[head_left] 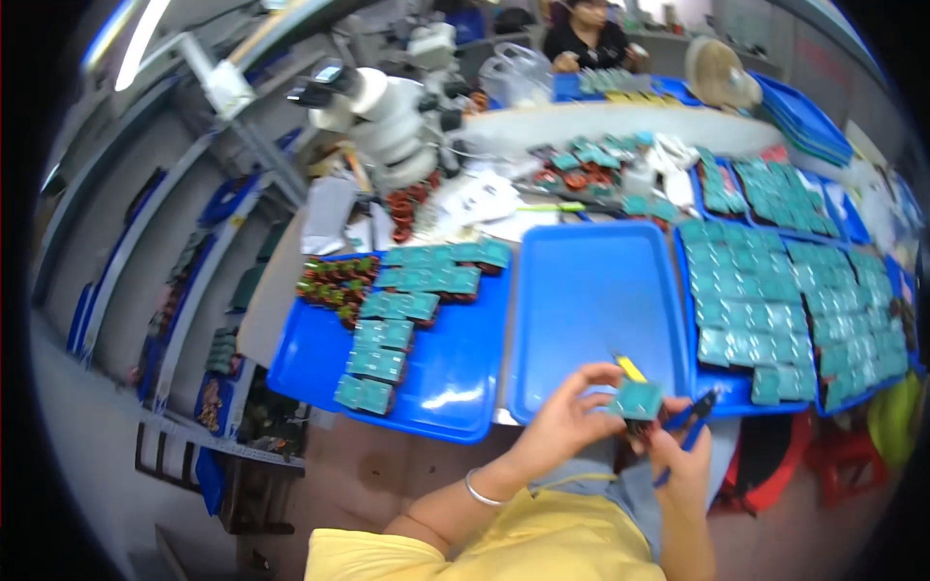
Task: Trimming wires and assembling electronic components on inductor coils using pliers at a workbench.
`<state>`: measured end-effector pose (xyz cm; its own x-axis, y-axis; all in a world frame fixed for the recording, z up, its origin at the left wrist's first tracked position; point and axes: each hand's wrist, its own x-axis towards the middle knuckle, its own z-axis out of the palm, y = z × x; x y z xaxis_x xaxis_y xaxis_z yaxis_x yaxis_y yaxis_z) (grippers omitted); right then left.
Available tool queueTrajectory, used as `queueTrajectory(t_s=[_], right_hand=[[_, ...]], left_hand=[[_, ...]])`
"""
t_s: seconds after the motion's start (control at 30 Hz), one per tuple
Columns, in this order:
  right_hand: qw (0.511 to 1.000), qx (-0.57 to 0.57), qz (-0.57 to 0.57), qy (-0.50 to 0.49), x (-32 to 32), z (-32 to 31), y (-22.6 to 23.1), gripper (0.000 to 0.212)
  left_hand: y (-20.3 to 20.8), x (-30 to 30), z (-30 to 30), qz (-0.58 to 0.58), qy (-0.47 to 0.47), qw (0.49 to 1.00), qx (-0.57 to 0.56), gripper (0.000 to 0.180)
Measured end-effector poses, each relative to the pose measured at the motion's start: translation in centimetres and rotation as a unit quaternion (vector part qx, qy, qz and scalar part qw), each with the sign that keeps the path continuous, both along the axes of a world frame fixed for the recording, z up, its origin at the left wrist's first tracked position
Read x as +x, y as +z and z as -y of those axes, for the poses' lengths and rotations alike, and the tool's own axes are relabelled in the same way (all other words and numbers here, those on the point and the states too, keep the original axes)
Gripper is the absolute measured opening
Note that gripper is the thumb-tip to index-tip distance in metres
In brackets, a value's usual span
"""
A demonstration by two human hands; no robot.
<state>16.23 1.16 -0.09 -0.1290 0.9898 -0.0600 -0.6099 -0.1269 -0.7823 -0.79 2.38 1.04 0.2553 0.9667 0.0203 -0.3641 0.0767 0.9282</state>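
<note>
A small part with a square teal top and a dark reddish underside [636,400] is pinched in the fingers of my left hand [572,412], just over the near edge of the middle blue tray [596,290]. My right hand [675,450] is closed round a pair of blue-handled cutters [693,431], whose dark jaws point up and away. Its fingertips also reach the underside of the teal-topped part. Behind the part, a yellow object [629,368] with a dark tip lies in the middle tray, partly hidden.
The left blue tray [446,387] holds rows of teal-topped parts [383,334] and reddish-green pieces [341,283]. Several filled trays [741,389] stand at right. A white microscope [378,121], papers [475,198] and loose parts lie beyond. Another person [591,44] sits across the bench.
</note>
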Motion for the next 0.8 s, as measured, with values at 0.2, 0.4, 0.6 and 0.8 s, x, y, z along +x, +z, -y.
queueTrajectory(t_s=[0.2, 0.4, 0.6, 0.8], right_hand=[[0.945, 0.205, 0.201, -0.159, -2.2, -0.5, -1.0, 0.041], [0.853, 0.348, 0.386, -0.044, 0.4, -0.2, 2.2, 0.022], [0.817, 0.304, 0.49, 0.01, 4.7, -0.7, 3.5, 0.027], [0.67, 0.406, 0.617, 0.075, 4.5, -0.8, 5.7, 0.043]], left_hand=[[-0.2, 2.7, 0.8, 0.161, 0.099, 0.979, -0.078, 0.045], [-0.3, 2.4, 1.3, 0.016, 0.043, 0.998, -0.048, 0.057], [1.6, 1.9, 1.9, 0.057, 0.017, 0.997, -0.058, 0.07], [2.1, 1.9, 2.6, -0.017, 0.025, 0.999, -0.044, 0.075]])
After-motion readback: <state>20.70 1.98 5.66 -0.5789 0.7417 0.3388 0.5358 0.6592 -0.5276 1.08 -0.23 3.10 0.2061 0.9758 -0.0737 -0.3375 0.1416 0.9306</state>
